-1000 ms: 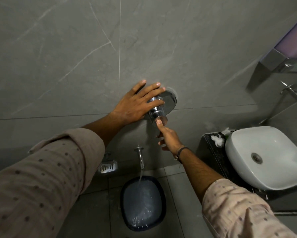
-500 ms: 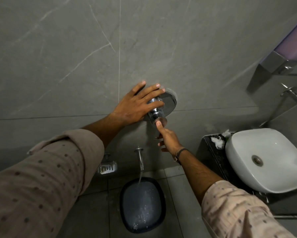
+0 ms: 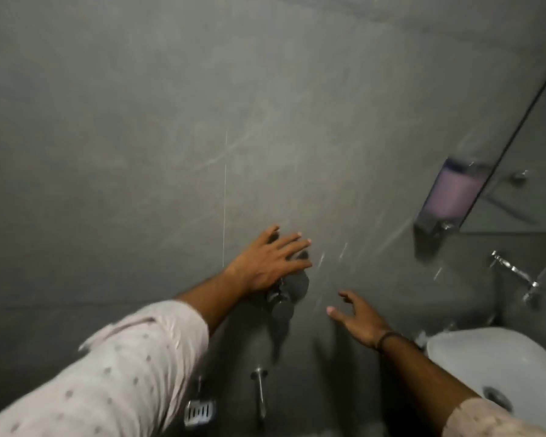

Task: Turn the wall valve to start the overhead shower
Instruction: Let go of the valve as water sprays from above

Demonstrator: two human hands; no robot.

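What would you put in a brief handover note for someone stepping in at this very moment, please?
Left hand: fingers spread, resting over the wall valve, not gripping it.
Right hand: open, empty, apart from the valve, by the washbasin.
Done: water streaks cross the view, so the shower seems to be running.
Left: confirm the flow, then withdraw both hands.

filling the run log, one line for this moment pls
left hand on wall valve | right hand open, off it | water streaks falling

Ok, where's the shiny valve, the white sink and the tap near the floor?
valve (image 3: pixel 281 299): head view, on its chrome handle below the left hand.
sink (image 3: pixel 473 364): head view, on its white rim.
tap (image 3: pixel 260 395): head view, on its downward spout.
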